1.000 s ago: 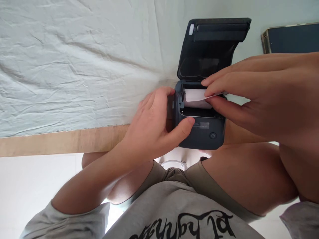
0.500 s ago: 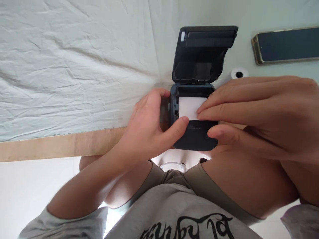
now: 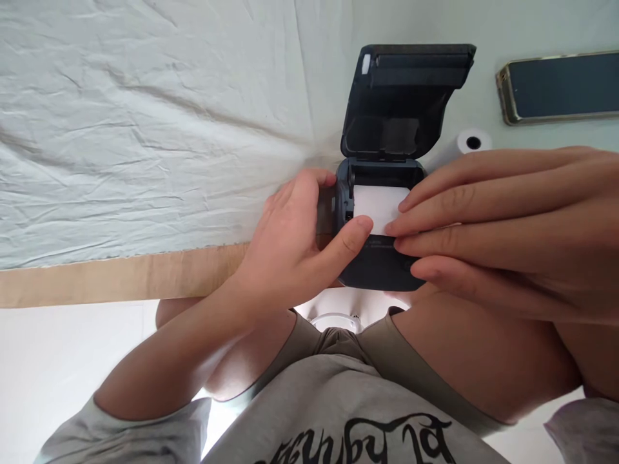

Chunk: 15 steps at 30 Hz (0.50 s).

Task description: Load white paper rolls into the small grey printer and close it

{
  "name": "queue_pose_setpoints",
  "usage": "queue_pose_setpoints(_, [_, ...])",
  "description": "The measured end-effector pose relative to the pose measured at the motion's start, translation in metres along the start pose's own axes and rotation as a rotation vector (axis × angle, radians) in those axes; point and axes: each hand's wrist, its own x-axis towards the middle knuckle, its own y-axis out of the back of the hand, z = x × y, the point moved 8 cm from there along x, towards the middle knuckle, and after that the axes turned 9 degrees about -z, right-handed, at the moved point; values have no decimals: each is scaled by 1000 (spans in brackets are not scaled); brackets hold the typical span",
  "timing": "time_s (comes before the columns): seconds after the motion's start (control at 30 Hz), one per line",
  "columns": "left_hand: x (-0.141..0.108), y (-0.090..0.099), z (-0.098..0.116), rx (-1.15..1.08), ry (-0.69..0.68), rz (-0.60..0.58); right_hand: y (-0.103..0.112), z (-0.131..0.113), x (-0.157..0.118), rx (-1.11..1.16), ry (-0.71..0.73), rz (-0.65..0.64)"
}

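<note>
A small dark receipt printer [image 3: 377, 274] sits at the table's near edge with its lid [image 3: 396, 119] raised. Inside its bay lies a white paper roll [image 3: 377, 203]. My left hand [image 3: 297, 241] holds the printer's left side, fingers around the outer wall and thumb over the front by the paper. My right hand [image 3: 512, 235] comes in from the right with fingers stretched out. Its fingertips touch the paper's right part and the printer's front face. The hand hides the printer's right side.
A second white paper roll [image 3: 461, 145] lies behind my right hand, partly covered by it. Farther right is a smartphone [image 3: 565, 88] in a clear case. Wrinkled pale cloth [image 3: 159, 129] covers the table, whose bare wooden edge [image 3: 120, 277] shows at the left.
The printer has shifted slightly right in view, with my left hand still on it. My right fingers have spread lower, and another fingertip now rests near the paper's lower edge.
</note>
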Motion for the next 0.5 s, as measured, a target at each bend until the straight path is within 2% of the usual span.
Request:
queue_pose_setpoints(0.17, [1, -1, 0, 28, 5, 0, 8, -14, 12, -65, 294, -35])
queue_pose_setpoints(0.23, [1, -2, 0, 32, 8, -6, 10, -18, 12, -83, 360, -26])
queue_pose_setpoints(0.3, [1, -2, 0, 36, 6, -6, 8, -13, 10, -52, 284, -9])
queue_pose_setpoints(0.43, [0, -2, 1, 39, -14, 6, 0, 9, -5, 36, -62, 41])
queue_pose_setpoints(0.5, [0, -2, 1, 35, -26, 9, -3, 18, -12, 35, -138, 52])
